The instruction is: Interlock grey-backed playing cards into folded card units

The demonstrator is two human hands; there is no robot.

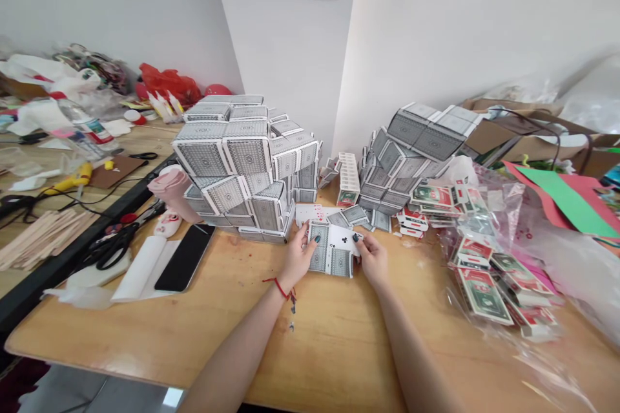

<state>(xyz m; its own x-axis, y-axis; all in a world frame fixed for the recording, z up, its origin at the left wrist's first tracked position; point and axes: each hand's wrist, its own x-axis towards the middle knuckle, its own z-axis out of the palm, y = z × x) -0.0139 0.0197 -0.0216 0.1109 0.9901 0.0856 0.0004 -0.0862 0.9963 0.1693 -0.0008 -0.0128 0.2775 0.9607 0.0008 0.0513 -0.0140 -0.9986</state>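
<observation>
Between my hands is a small panel of joined playing cards (pixel 318 258), grey patterned backs showing. My left hand (pixel 299 256) is closed on its left edge, thumb on top. My right hand (pixel 372 258) pinches the edge of a face-up club card (pixel 343 240) at the panel's upper right. Just behind lie loose cards (pixel 356 214), some face up. Two large stacks of cards folded into blocks rise beyond: the left stack (pixel 247 148) and the right stack (pixel 411 141). A row of upright cards (pixel 348 174) stands between them.
Left on the table (pixel 232 309) are a black phone (pixel 185 258), scissors (pixel 116 246) and a pink cup (pixel 175 192). Opened card boxes (pixel 484 296) and plastic wrap crowd the right. A yellow glue gun (pixel 72 178) lies on the far-left table.
</observation>
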